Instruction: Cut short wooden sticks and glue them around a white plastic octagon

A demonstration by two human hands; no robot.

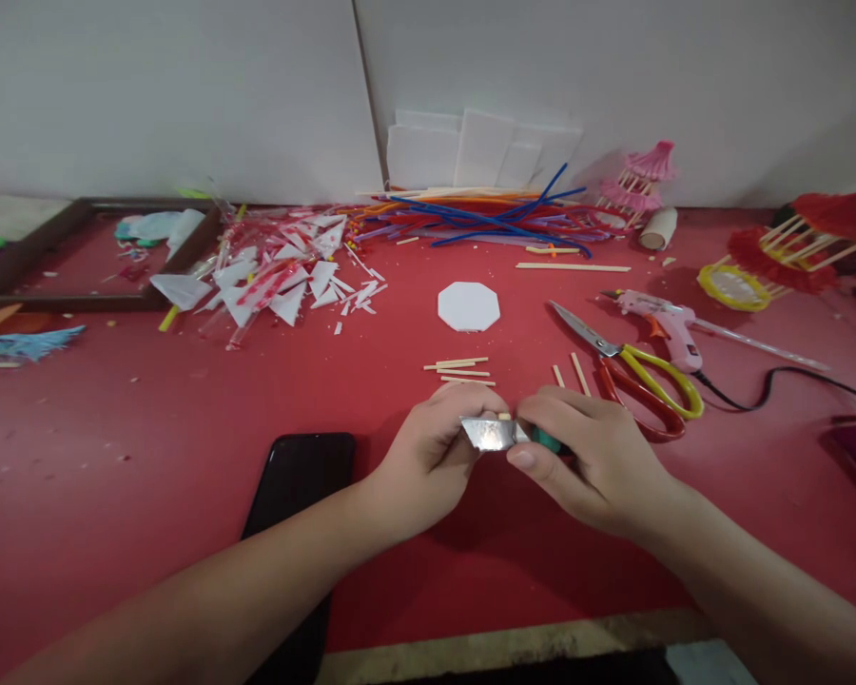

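Note:
My right hand (pixel 595 452) is closed around the green handle of a craft knife (pixel 491 434), its broad metal blade pointing left. My left hand (pixel 435 447) is closed just behind the blade. A small pale end of a wooden stick (pixel 504 416) shows at its fingertips, against the blade; most of it is hidden. Just beyond my hands lie several short cut sticks (pixel 463 365), with two more sticks (pixel 580 373) to the right. Farther back, a white octagonal foam piece (pixel 469 306) lies flat on the red table (pixel 206 400).
Scissors (pixel 613 357) and a pink glue gun (pixel 667 323) with a cord lie right. A black phone (pixel 306 476) is under my left forearm. Behind are pipe cleaners (pixel 485 221), white scraps (pixel 285 276), foam sheets (pixel 485 147) and a red model (pixel 791 257). A brown frame (pixel 43 303) lies left.

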